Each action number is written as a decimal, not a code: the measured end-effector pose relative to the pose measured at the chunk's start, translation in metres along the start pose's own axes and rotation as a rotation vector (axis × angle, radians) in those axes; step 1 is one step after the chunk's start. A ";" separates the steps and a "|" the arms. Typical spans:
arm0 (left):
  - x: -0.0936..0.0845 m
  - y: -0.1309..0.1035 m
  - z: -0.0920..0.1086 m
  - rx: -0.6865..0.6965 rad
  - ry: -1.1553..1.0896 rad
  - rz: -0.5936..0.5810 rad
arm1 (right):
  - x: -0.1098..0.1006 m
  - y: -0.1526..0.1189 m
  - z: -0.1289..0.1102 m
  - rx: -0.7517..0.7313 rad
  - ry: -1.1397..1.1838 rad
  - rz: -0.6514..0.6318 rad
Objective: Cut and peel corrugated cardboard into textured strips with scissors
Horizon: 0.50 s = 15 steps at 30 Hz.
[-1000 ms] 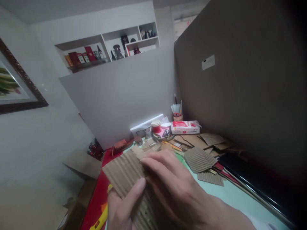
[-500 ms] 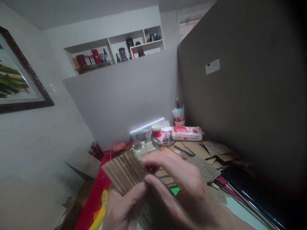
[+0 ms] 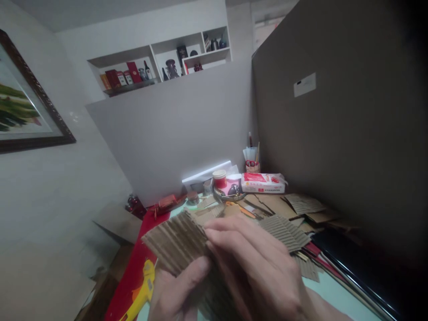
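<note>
A ribbed piece of corrugated cardboard [image 3: 177,243] is held up in front of me, tilted, its lower part in shadow. My left hand [image 3: 179,287] grips it from below and the left, thumb lying across the ribbed face. Along its right edge, the fingers of my right hand [image 3: 257,263] pinch the cardboard near the upper right; the right thumb is mostly hidden. A yellow hot glue gun [image 3: 142,292] lies left of my left hand. Behind my right hand, more corrugated pieces [image 3: 284,232] and an orange-handled cutter [image 3: 245,210] rest on the table.
A white and red tissue pack [image 3: 263,183], a red paper cup [image 3: 220,179] and a pen holder [image 3: 252,167] stand at the back. A black glossy object [image 3: 351,267] lies at the right. Grey panels [image 3: 180,129] wall off the back and right. Red cloth [image 3: 133,267] covers the left edge.
My right hand's fingers have come down onto the cardboard's right edge and drawn closer together. The cardboard is nearly in the same place. The view has shifted slightly.
</note>
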<state>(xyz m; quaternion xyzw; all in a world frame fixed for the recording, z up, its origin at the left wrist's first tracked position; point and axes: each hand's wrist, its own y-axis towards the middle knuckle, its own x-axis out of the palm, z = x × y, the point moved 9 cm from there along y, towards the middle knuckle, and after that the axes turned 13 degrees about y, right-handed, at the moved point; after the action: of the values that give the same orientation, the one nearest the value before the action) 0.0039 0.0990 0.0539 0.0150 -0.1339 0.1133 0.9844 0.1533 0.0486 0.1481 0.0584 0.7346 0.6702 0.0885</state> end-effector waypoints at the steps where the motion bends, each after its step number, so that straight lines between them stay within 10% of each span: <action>1: 0.000 0.000 -0.004 -0.035 -0.032 -0.005 | 0.001 0.000 0.001 0.021 0.002 -0.044; 15: -0.008 0.008 -0.007 -0.063 -0.064 0.007 | 0.000 0.005 0.019 0.232 0.193 -0.074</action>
<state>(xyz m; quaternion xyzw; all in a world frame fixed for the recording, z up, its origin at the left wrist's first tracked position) -0.0031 0.1057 0.0447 -0.0127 -0.1688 0.1118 0.9792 0.1570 0.0678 0.1515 -0.0236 0.8137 0.5798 0.0348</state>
